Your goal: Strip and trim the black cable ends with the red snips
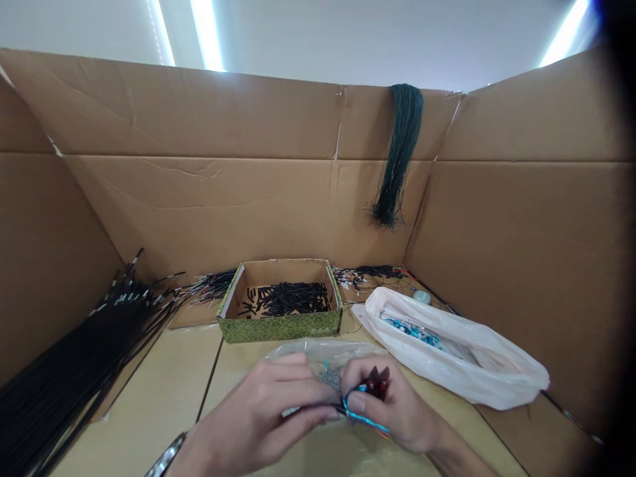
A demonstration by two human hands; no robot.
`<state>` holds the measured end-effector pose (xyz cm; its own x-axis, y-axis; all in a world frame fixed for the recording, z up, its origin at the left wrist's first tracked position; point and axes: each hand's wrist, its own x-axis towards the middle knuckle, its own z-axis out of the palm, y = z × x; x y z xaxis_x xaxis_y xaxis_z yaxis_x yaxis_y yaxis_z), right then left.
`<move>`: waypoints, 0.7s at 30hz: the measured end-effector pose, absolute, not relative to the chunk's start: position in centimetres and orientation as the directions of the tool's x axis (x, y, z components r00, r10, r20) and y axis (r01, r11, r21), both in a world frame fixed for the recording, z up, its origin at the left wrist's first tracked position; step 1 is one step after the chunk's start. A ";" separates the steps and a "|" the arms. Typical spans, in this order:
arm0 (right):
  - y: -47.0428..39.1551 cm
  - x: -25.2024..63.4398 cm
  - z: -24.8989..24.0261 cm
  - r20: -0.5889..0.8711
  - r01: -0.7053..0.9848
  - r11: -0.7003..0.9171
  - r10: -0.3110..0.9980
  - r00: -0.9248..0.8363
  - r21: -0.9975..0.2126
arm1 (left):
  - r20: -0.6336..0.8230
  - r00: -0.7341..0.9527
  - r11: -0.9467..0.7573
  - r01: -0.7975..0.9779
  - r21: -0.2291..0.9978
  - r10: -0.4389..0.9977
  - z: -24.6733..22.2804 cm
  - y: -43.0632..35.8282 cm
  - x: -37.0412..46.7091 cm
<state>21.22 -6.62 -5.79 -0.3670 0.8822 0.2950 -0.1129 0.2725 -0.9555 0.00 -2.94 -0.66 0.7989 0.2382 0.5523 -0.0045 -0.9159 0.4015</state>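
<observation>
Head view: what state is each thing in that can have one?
Green box: open, holding black tubes.
White plastic bag: lying flat, mouth open.
Clear bag: flat under the hands.
Left hand: pinching blue wire.
Right hand: gripping dark pieces.

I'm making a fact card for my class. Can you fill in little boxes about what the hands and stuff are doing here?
left hand: left hand pinches a thin blue wire
right hand: right hand grips the same wire plus small dark red pieces
under the hands: clear plastic bag
behind: green box of short black tubes
right side: white bag
left side: bundle of long black wires
hanging on the cardboard wall: dark green cords
</observation>
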 end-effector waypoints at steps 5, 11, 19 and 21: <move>-7.0 19.5 -6.7 0.202 -0.359 0.111 0.953 -0.227 -0.927 | 0.636 0.748 -0.973 0.052 0.227 0.188 -1.2 -2.7 -0.1; -7.9 17.9 -6.7 0.068 -0.537 -0.019 0.988 -0.142 -0.843 | 0.694 0.713 -0.993 0.114 0.022 0.098 -2.3 -2.4 0.0; -6.1 23.1 -7.8 0.212 0.295 0.171 0.971 0.113 -0.940 | 0.699 0.664 -0.964 0.197 0.179 0.265 -1.8 -2.3 -0.9; -5.7 27.0 -7.3 0.272 0.431 0.183 0.950 0.153 -0.884 | 0.657 0.651 -0.925 0.241 0.295 0.379 -1.7 -2.0 -0.7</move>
<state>26.97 -5.72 -7.32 0.1530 0.9502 0.2717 0.4310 0.1832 -0.8835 -0.73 -1.97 -1.67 0.6515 0.3790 0.6572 0.2408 -0.9248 0.2946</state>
